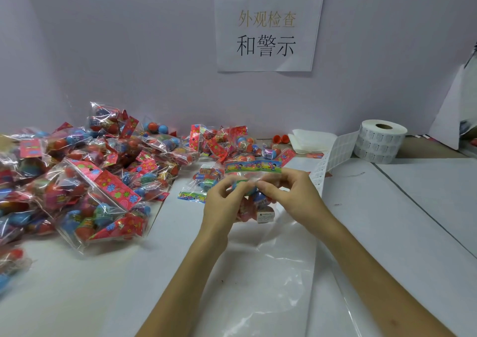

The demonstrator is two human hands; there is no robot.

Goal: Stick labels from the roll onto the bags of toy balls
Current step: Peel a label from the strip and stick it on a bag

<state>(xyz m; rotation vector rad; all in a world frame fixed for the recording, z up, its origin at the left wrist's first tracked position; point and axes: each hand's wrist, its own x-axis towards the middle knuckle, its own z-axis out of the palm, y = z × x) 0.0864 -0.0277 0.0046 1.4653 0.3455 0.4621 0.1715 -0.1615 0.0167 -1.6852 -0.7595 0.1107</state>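
— Closest to me lies a clear plastic sheet (271, 272), crinkled over the counter (413, 207), and both my forearms pass above it.

— And the hands?

— Left hand (219, 202) and right hand (291, 192) meet just past the sheet. Both pinch the same bag of toy balls (260, 205) near its top, fingers curled in. Whether a loose sticker sits between my fingertips I cannot tell; they cover that spot.

— Is it labelled?

— A white warning label (265, 217) shows on the lower part of the bag, so I judge this one is at the pressing-down or checking stage rather than waiting for a sticker.

— What comes next, then?

— Probably setting it down apart from the pile, then freeing my right hand to peel a sticker from the label strip (335, 153), which trails towards me from the roll (379, 143) at the far right. That calls for a fine pinch at one corner, and a flat patch of film to land it on, since the balls make each bag lumpy.

— Plenty left?

— Another bag (204, 179) lies just behind my left hand, and a big pile of bags (90, 176) fills the left of the counter back to the wall, where a paper sign (267, 26) hangs.
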